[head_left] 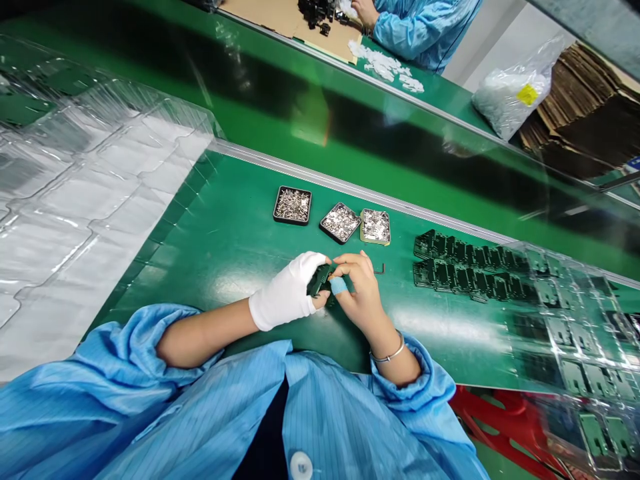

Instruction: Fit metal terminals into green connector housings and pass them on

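My left hand (295, 288), in a white glove with bare fingertips, is wrapped round a dark green plastic part (319, 280). Thumb and index finger of my right hand (357, 288) are pinched together against the part's right side; whatever they hold is too small to make out. Blue tape (339, 285) covers one right finger. Just beyond that hand, a small L-shaped hex key (383, 269) lies on the green table (230, 233). Farther back are a black tray of small metal pieces (293, 205), a second such tray (341, 223) and a lighter one (375, 227).
Two rows of dark green parts (470, 257) stand at the right, beside clear plastic trays (575, 327) holding more. Large clear blister trays (100, 180) cover the left. A metal rail (350, 189) runs behind the metal-piece trays. Across the bench, another person's hand (367, 12) touches black parts.
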The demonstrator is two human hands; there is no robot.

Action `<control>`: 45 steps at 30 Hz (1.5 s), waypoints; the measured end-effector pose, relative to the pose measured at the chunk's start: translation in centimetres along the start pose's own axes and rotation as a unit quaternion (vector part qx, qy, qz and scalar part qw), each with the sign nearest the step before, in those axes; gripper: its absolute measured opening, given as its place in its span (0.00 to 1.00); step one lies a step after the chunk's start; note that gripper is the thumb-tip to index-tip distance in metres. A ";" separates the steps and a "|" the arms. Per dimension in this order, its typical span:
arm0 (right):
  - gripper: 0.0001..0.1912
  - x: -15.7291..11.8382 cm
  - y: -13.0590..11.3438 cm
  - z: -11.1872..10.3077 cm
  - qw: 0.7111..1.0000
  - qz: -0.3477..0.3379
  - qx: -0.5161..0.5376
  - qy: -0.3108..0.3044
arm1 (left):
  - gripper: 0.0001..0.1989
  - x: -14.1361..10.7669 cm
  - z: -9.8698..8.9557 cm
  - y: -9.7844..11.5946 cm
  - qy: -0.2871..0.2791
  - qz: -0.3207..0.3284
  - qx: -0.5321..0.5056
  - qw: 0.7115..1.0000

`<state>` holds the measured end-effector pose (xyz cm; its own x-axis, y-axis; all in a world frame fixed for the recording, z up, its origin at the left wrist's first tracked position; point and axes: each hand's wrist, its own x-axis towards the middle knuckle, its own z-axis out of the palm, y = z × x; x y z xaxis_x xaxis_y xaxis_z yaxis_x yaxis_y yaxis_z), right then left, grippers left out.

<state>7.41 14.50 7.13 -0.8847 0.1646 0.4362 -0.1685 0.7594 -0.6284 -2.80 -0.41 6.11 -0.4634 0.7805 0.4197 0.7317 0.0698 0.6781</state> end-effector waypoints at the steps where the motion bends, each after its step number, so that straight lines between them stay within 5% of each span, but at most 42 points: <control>1: 0.05 0.0 0.0 0.0 1.000 0.004 -0.004 0.001 | 0.19 0.0 0.0 0.0 0.000 0.004 0.003 1.000; 7: 0.06 -0.1 0.1 0.2 1.000 0.018 -0.008 0.002 | 0.20 -0.1 0.2 -0.4 0.004 0.041 0.065 0.997; 12: 0.07 0.2 0.2 0.3 1.000 0.019 0.019 0.005 | 0.19 -0.1 0.0 -0.7 -0.010 0.046 0.019 0.999; 21: 0.06 0.0 0.0 1.5 0.999 0.011 0.029 0.042 | 0.10 0.3 -0.1 -1.3 0.018 0.002 0.032 0.999; 30: 0.07 -0.4 -0.5 1.9 0.998 0.054 0.015 0.023 | 0.12 0.0 0.3 0.0 0.014 -0.003 0.175 0.985; 37: 0.12 0.6 0.6 0.8 0.988 0.128 0.076 -0.035 | 0.21 0.0 0.6 -0.5 -0.026 -0.065 0.014 0.997; 45: 0.20 0.9 -0.8 1.1 0.990 0.103 0.027 -0.098 | 0.06 0.9 -0.5 -0.8 -0.076 -0.162 -0.084 0.980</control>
<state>6.27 13.35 7.35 -0.9689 0.1831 0.1662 0.0053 0.6874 -0.7262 -4.10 -0.08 6.27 -0.5691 0.8183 0.0807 0.4604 0.2357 0.8559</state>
